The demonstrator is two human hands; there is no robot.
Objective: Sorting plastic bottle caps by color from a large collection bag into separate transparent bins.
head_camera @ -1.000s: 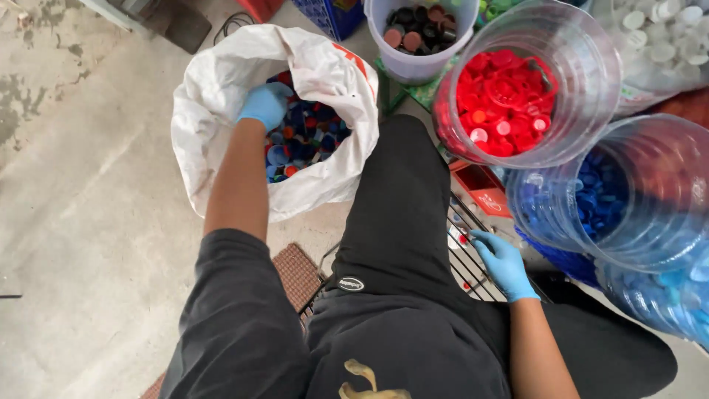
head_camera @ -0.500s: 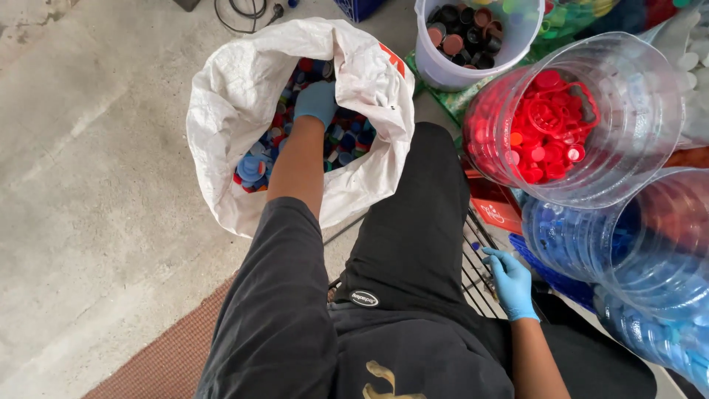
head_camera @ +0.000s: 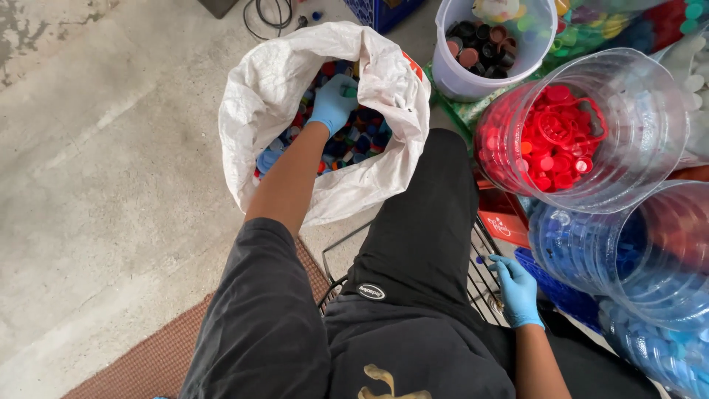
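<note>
blue-gloved left hand [head_camera: 334, 102] at 11 o'clock clutches a green cap [head_camera: 349, 91] inside the white sack [head_camera: 255, 103]; right hand [head_camera: 515, 290] at 4 o'clock rests, fingers loose, on the wire rack [head_camera: 480, 273].

Open white sack [head_camera: 295, 89] of mixed coloured bottle caps [head_camera: 354, 137], upright on concrete floor [head_camera: 111, 185]

left hand [head_camera: 332, 103]: arm outstretched, fingers curled | right hand [head_camera: 515, 290]: low, loosely open

A gloved left hand [head_camera: 334, 100] is seen closed on a green cap [head_camera: 348, 92] inside a white sack [head_camera: 258, 96] of mixed caps at eleven o'clock. The gloved right hand [head_camera: 515, 288] is rested on a wire rack [head_camera: 480, 284] at four o'clock, beside a clear tub of blue caps [head_camera: 628, 258]. A tub of red caps [head_camera: 569, 140] is set at two o'clock.
</note>
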